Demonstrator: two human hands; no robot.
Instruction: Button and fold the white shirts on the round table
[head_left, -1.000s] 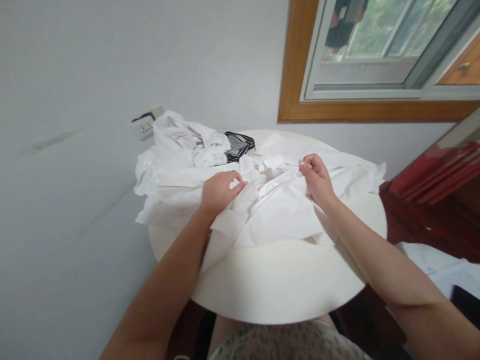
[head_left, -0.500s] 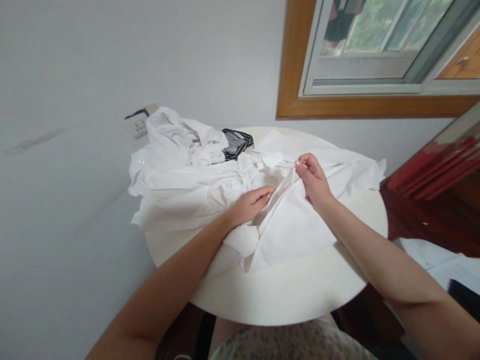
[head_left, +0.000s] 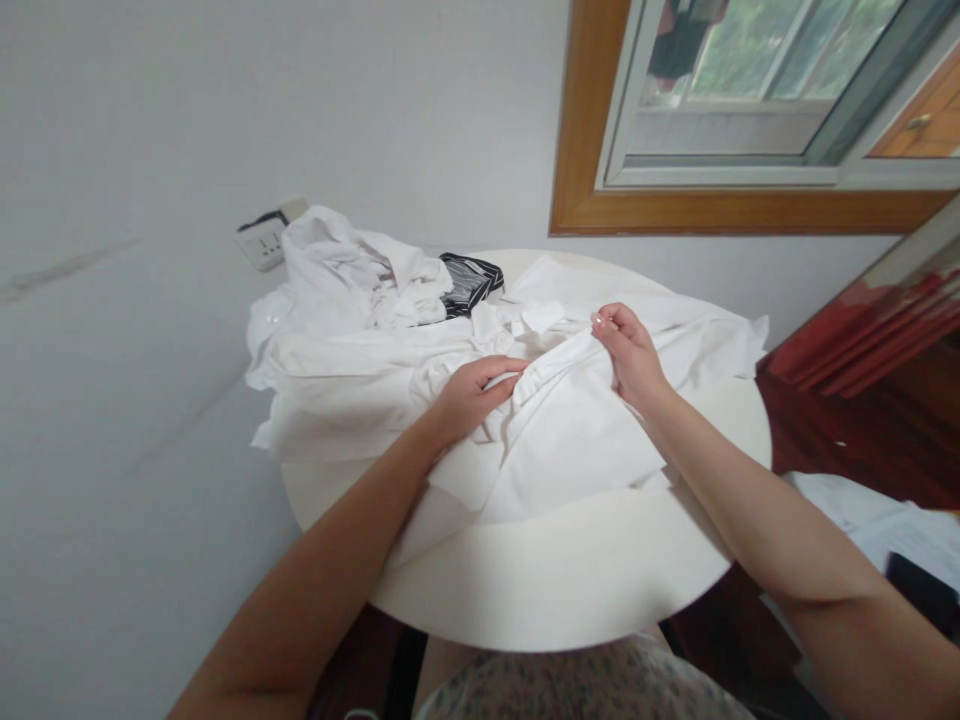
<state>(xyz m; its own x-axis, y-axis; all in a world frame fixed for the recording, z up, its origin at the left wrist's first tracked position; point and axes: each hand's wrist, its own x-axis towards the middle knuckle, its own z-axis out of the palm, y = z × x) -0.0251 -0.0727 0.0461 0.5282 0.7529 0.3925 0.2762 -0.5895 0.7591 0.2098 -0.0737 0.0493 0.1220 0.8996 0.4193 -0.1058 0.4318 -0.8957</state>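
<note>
A white round table [head_left: 555, 600] stands close against a pale wall [head_left: 262, 100]; clock directions here are read on its top, with 6 o'clock at the person. Nearest, at 6, is the person's speckled clothing [head_left: 585, 690], below a bare strip of tabletop. Past that strip a white garment [head_left: 585, 435] lies creased across the middle, its far right corner reaching between 2 and 3.

The left hand [head_left: 469, 398], just off centre toward 10, rests with extended fingertips at a raised fold of the garment; whether thumb and fingers pinch it, I cannot tell. The right hand [head_left: 631, 355], toward 2, has thumb and fingertips closed on the garment's edge, and a fold runs taut from there toward the left fingertips.

Between 3 and 4, off the table, a white sheet-like item [head_left: 885, 530] lies beside a dark object [head_left: 922, 590] too unclear to name.

Farther off, bunched white cloth [head_left: 330, 265] sits between 10 and 11, touching a black-and-white striped cloth [head_left: 471, 283] between 11 and 12. A socket outlet [head_left: 261, 243] shows at 10. Between 2 and 3 hangs a red curtain [head_left: 870, 340]; at 1, a wood-framed window [head_left: 712, 212] shows greenery [head_left: 757, 50] outside.
</note>
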